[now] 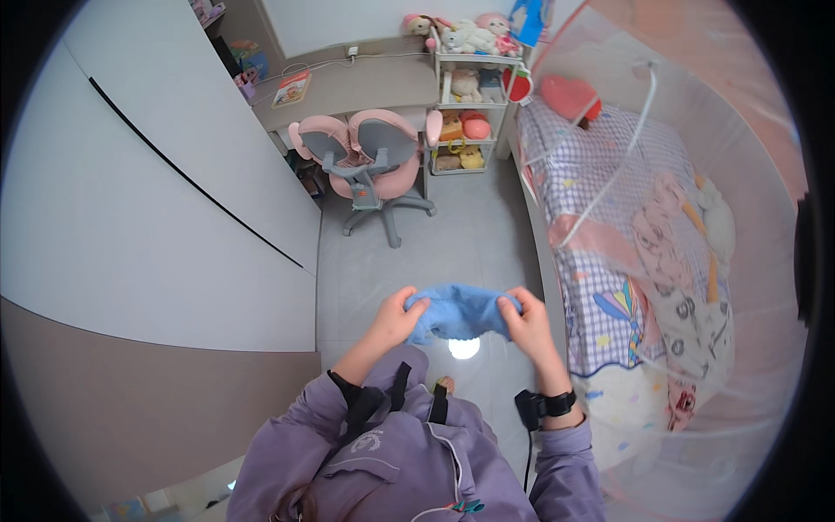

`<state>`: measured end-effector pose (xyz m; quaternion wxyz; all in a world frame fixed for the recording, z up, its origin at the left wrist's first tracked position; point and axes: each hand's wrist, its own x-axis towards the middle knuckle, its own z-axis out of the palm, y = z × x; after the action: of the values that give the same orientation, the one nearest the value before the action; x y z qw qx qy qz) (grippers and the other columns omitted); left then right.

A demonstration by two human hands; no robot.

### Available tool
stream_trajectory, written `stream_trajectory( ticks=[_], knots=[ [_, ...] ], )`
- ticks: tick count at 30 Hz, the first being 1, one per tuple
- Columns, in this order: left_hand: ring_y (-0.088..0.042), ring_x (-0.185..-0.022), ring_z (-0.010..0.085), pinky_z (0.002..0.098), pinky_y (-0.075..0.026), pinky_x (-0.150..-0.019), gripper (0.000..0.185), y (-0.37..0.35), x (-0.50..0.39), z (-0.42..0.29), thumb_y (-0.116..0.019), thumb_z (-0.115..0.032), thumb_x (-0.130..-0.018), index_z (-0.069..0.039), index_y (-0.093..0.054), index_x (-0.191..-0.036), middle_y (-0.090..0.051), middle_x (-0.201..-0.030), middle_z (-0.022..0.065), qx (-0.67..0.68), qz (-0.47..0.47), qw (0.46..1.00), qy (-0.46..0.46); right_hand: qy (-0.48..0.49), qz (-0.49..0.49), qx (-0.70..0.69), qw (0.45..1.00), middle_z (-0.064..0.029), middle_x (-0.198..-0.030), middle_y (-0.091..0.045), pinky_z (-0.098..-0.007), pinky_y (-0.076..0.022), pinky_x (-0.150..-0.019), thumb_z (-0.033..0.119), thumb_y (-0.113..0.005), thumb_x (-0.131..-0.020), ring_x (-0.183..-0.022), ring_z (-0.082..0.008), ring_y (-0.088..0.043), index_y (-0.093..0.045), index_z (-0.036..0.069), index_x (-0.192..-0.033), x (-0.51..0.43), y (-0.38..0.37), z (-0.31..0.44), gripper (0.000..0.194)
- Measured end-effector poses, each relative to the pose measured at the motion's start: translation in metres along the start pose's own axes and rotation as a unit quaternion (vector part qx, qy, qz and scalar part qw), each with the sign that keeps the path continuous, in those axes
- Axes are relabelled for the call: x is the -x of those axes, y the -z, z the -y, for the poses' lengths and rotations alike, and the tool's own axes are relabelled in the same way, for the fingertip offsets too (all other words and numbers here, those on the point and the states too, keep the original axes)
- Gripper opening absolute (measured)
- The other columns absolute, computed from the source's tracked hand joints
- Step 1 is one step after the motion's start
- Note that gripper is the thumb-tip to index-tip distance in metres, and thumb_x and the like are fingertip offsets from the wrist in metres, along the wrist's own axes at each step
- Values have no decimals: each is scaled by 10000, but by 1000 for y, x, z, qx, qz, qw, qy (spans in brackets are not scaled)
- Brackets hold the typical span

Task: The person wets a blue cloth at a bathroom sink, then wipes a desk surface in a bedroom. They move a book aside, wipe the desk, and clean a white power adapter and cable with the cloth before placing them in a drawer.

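A blue cloth [460, 312] is stretched between my two hands, above the grey tiled floor. My left hand [399, 316] pinches its left end, thumb on top. At the other end my right hand [527, 321] grips the cloth with thumb and fingers. The cloth sags a little in folds along its lower edge. Black straps are around both forearms, and a black device with a cable sits at my right wrist. Below the cloth, a bright light reflection shows on the floor.
A pink and grey swivel chair [372, 156] stands at a desk [372, 81] holding a book [291, 88]. A shelf cart [473, 104] carries plush toys. White cabinet doors [163, 215] line the left. At right, a bed with checked bedding [587, 274] lies behind a sheer net [750, 261].
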<state>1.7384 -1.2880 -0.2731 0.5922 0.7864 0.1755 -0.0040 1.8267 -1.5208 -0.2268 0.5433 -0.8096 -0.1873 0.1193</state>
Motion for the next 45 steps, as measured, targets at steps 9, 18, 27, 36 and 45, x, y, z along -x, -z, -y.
stream_trajectory(
  ticks=[9,18,27,36,45],
  knots=[
    [-508,-1062,193,291,-450,-839,267,-16,-154,8,-578,-82,-844,-71,-618,-1108,-455,-1333,106,113,218,960,-132,-95,32,-61,993,-53,-849,-553,-259,-457,-665,209,-557,-894,-796,-115,-531,-519,17,-1023,-157,-50,-98,235],
    [-399,-1253,323,430,-411,-977,563,134,-313,99,-534,-333,-917,-50,-327,-1358,-386,-1354,175,420,-300,836,189,-112,-94,112,983,-90,-794,-585,-288,-437,-658,102,-574,-854,-725,-147,-535,-527,6,-940,-304,70,-171,138],
    [-524,-993,195,330,-460,-801,445,136,-394,157,-550,-352,-914,-53,-420,-1217,-520,-1108,89,545,-526,629,174,-68,103,-3,992,-110,-879,-615,-284,-467,-637,153,-588,-877,-719,-144,-576,-401,62,-1236,-515,-6,-176,415],
    [-538,-596,173,348,-470,-633,260,125,-399,152,-432,-325,-980,-70,-481,-976,-496,-670,26,550,-552,618,102,178,434,98,878,-190,-901,-638,-397,-499,-663,295,-691,-784,-778,-348,-643,-312,151,-1393,-620,-142,-86,731],
    [-507,-625,157,332,-460,-630,274,67,-350,130,-408,-343,-987,-72,-446,-965,-472,-734,23,541,-566,606,140,238,425,215,847,-175,-845,-640,-452,-491,-586,290,-721,-708,-696,-376,-624,-354,182,-1351,-556,-143,-81,748]
  ],
)
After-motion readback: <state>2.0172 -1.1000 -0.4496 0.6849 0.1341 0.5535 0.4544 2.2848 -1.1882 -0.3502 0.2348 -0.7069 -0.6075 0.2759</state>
